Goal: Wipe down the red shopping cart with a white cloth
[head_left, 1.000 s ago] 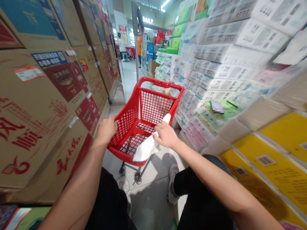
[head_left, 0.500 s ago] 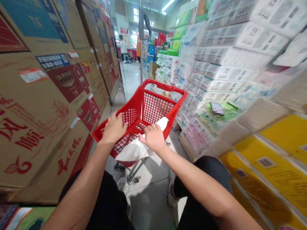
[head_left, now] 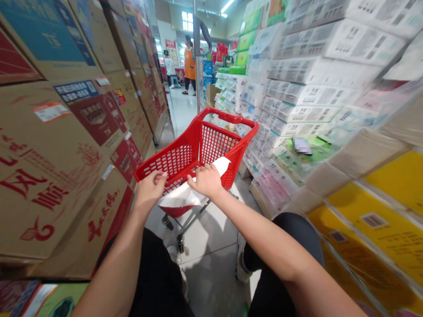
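A red plastic shopping cart (head_left: 185, 154) with a grid-walled basket stands before me, its far rim raised into a handle bar. Over its near rim drapes a thin white sheet (head_left: 181, 196), tissue or cloth, I cannot tell which. My right hand (head_left: 207, 180) is closed on this sheet, pressing it against the rim. At the near left corner, my left hand (head_left: 151, 190) has its fingers curled together beside the rim; what lies within them is hidden. The basket's visible floor shows only red grid.
Stacked cardboard boxes (head_left: 39, 176) wall the left side. White plastic-wrapped packs (head_left: 304, 92) and yellow packages (head_left: 366, 220) line the right. A metal pole (head_left: 198, 79) rises beyond the cart. Farther down the aisle stands a person in an orange vest (head_left: 190, 66).
My left hand has drawn back toward me and its fingers have curled in. My right hand has shifted slightly left along the rim. The person in orange has come into fuller view.
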`<move>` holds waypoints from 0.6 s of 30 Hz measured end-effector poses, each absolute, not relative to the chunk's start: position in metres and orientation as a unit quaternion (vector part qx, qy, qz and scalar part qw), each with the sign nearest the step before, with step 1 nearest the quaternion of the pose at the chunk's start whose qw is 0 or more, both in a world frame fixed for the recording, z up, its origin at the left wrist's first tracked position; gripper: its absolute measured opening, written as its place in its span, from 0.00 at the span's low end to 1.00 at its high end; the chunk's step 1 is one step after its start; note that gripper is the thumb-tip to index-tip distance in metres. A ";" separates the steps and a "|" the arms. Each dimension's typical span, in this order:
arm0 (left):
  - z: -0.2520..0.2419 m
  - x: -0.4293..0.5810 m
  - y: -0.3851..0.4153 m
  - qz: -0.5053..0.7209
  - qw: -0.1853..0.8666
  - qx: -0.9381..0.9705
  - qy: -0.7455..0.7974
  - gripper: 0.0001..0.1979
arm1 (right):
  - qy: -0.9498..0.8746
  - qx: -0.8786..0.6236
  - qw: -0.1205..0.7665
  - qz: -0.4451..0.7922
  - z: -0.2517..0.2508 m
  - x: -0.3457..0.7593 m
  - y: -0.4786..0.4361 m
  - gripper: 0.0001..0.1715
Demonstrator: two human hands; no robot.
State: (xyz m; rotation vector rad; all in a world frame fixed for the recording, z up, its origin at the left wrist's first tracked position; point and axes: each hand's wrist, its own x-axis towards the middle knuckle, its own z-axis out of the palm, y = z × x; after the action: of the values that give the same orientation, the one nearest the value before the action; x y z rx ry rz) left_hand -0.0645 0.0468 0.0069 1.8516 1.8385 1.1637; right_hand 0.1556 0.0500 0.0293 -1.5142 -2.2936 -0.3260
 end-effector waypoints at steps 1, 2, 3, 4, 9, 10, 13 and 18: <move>0.008 -0.063 0.045 0.395 0.142 0.651 0.633 0.25 | -0.815 -0.540 0.179 -0.116 0.030 0.159 0.051 0.32; 0.010 -0.061 0.043 0.378 0.143 0.665 0.628 0.25 | -0.814 -0.541 0.173 -0.116 0.030 0.162 0.052 0.32; 0.011 -0.059 0.040 0.355 0.143 0.682 0.623 0.24 | -0.814 -0.542 0.170 -0.118 0.031 0.164 0.052 0.33; 0.011 -0.056 0.036 0.333 0.140 0.699 0.617 0.24 | -0.813 -0.544 0.168 -0.121 0.031 0.165 0.053 0.33; 0.006 -0.058 0.020 0.251 0.104 0.780 0.564 0.23 | -0.805 -0.559 0.156 -0.124 0.031 0.164 0.054 0.36; 0.005 -0.061 0.018 0.235 0.096 0.791 0.556 0.24 | -0.804 -0.560 0.155 -0.125 0.031 0.163 0.053 0.37; 0.006 -0.071 0.022 0.207 0.089 0.804 0.551 0.27 | -0.800 -0.565 0.155 -0.128 0.032 0.160 0.050 0.40; 0.013 -0.084 0.041 0.234 0.145 0.804 0.527 0.33 | -0.808 -0.555 0.151 -0.132 0.034 0.160 0.043 0.42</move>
State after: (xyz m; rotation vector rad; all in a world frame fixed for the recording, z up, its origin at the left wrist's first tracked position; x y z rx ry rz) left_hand -0.0837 0.0411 0.0133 2.3155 1.5185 0.6731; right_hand 0.1603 0.0433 0.0338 -1.5923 -2.3186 -0.3784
